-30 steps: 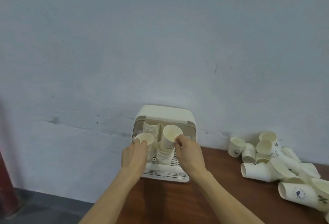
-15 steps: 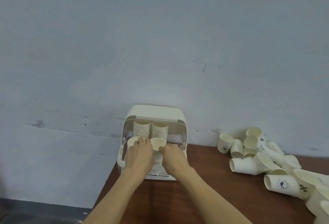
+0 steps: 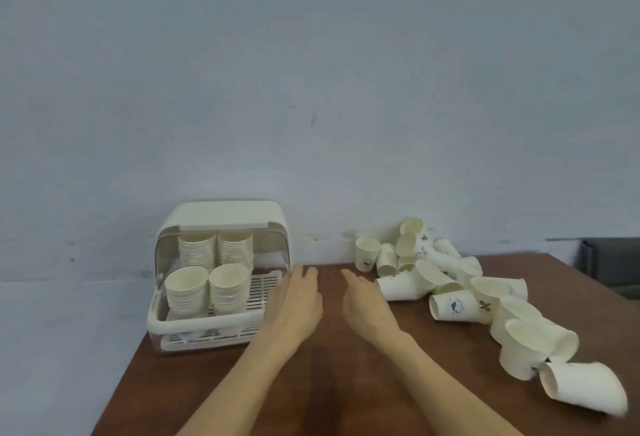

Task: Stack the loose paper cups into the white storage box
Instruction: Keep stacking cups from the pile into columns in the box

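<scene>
The white storage box (image 3: 221,219) stands at the table's far left with its lid raised. Inside are several stacks of paper cups: two tall ones at the back (image 3: 216,248) and two shorter ones in front (image 3: 207,292). My left hand (image 3: 294,304) hovers just right of the box, fingers apart, holding nothing. My right hand (image 3: 367,307) is beside it, also empty, its fingertips close to the nearest loose cup (image 3: 394,285). A heap of loose paper cups (image 3: 450,297) lies on its side across the right of the table.
The brown wooden table (image 3: 329,383) ends at the box's left side and backs onto a pale wall (image 3: 311,89). A dark object (image 3: 609,262) sits at the far right edge behind the table. Fallen cups (image 3: 585,389) reach toward the right near corner.
Both hands have left the cups on the front stacks in the box and pulled out to the right over the table, now empty. The view has shifted right.
</scene>
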Tool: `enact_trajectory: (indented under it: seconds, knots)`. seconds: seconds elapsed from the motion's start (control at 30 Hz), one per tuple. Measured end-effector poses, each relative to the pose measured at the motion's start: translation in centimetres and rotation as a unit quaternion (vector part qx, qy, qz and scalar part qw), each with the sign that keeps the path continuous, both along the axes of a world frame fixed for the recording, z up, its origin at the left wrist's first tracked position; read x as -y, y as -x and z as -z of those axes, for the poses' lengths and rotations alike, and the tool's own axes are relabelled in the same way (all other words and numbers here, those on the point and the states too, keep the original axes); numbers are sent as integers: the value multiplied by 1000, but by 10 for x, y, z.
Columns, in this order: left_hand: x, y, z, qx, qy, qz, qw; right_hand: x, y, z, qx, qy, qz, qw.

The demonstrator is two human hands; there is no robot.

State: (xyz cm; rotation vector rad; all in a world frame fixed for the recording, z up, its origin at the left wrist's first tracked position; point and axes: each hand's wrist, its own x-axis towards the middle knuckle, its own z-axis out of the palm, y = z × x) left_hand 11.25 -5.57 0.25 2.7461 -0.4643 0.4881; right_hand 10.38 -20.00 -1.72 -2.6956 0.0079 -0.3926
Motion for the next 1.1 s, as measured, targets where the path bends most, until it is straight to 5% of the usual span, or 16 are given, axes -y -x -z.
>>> enact_trajectory:
  seconds: [0.27,0.57,0.83,1.1]
  knots:
    - [106,-3,19,-36,-36,102,994,95,20,9,-5,-43,134,990]
    - [197,-27,47,-28,-207,171,963,180,21,41,-44,-55,293,954]
    - [234,-61,70,-33,-233,129,963,217,4,48,-63,8,280,958]
    - [232,-76,82,-18,-278,104,955,216,-7,56,-59,-67,293,952]
